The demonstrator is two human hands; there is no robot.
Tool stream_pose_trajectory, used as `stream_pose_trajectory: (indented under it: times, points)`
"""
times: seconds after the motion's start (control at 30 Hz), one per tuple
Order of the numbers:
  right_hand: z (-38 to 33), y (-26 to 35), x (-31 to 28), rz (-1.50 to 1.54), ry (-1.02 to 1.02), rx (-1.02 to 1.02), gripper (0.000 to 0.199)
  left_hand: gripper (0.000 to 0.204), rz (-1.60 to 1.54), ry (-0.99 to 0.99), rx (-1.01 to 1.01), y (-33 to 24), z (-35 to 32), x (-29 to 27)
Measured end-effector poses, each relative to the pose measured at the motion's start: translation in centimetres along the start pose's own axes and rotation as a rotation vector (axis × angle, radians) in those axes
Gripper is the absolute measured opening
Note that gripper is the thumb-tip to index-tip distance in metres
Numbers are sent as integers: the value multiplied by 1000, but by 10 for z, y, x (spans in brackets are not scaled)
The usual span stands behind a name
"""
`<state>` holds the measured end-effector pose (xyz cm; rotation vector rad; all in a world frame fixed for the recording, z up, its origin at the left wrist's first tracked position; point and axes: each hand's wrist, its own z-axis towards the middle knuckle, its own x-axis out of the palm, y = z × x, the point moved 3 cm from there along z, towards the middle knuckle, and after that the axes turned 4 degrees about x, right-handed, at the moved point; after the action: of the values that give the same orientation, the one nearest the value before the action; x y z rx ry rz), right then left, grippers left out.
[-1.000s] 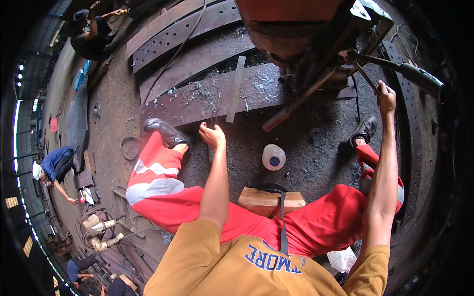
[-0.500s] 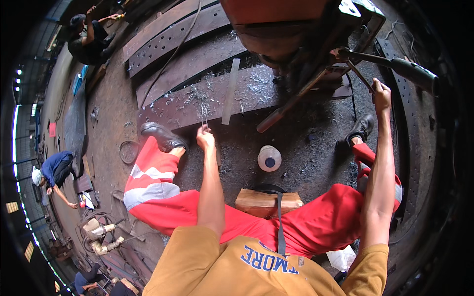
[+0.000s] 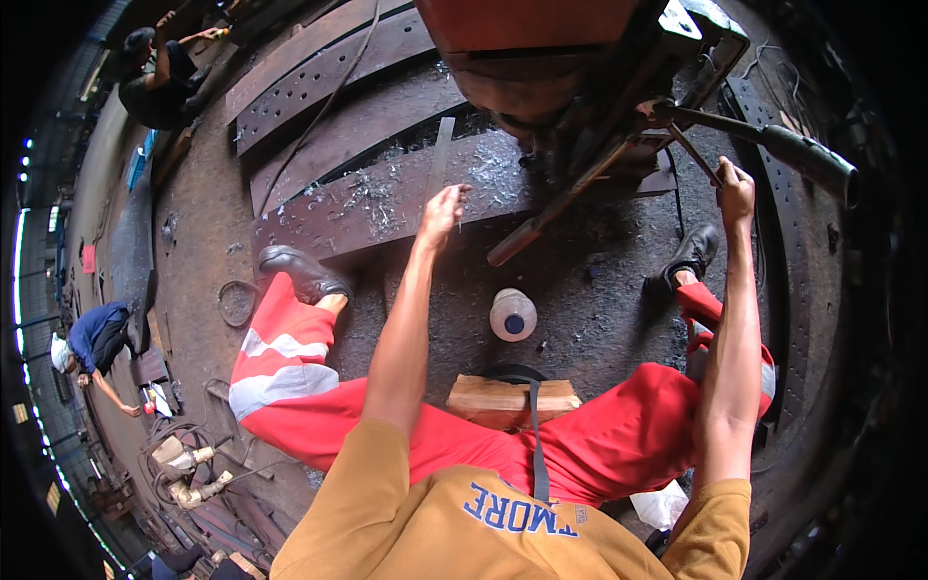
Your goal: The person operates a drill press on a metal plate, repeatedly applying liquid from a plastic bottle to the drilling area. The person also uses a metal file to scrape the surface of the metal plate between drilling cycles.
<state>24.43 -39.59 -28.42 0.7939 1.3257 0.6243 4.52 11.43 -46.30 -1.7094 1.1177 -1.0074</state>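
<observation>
Probably stiff, the thin rod (image 3: 695, 155) suited the right hand (image 3: 737, 193) clasping its end; whether the left hand (image 3: 442, 213) gripped anything, I couldn't tell.

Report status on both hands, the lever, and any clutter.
Right hand gripping thin lever. Left hand near metal strip, contents unclear. Silvery shavings scattered across steel plate.

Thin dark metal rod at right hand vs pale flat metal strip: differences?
The thin dark metal rod is gripped near its lower end by the right hand; the pale flat metal strip lies across a brown steel plate.
In view, the rod slants down to the right, the strip down to the left.
The rod looks narrower than the strip.
Both look long and straight.
</observation>
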Motion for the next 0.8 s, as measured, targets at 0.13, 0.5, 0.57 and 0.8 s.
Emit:
stream_pose_trajectory:
  times: [0.13,0.5,0.57,0.8]
  points:
    - [-3,2,-1,32,-7,15,42,25,383,-41,63,2,27,37]
    - [-3,0,-4,-35,-18,-10,44,27,928,-120,572,-2,42,65]
    - [-3,-4,-6,-30,-22,3,44,30,943,-103,590,-4,40,69]
    - [-3,4,-2,-82,-12,30,43,34,1033,-101,633,-4,41,63]
